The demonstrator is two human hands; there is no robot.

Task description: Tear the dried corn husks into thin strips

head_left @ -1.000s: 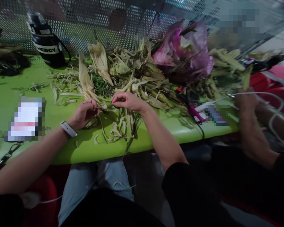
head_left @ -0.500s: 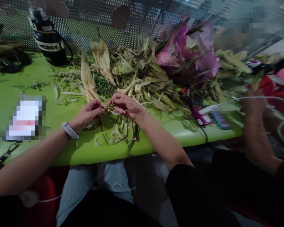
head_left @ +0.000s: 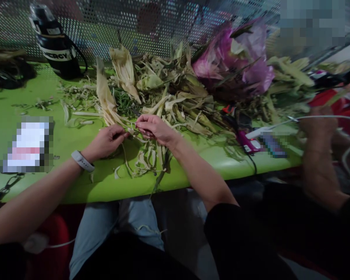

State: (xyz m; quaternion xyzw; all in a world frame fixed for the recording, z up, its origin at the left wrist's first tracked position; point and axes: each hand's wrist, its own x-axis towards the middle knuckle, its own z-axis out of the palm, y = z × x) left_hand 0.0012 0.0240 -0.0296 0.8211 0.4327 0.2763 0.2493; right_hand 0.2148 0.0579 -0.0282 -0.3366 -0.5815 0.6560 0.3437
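Observation:
Above the near part of the green table, my left hand, a pale watch on its wrist, is closed in a pinch. It grips thin pale strips of corn husk. Just to its right my right hand is closed too, thumb against fingers, on the other side of the strips; the exact tips are hard to make out. Below them lie torn husk scraps. An upright dry corn husk stands behind my left hand, and a heap of husks spreads behind my right.
A black bottle stands at the back left, with a phone nearer. A pink plastic bag rests against the perforated panel. To the right are a magenta glue gun, a white cord and another person's hand.
My left hand has turned palm-down and its fingers are more curled. A small gap has opened between my two hands. The view has shifted slightly.

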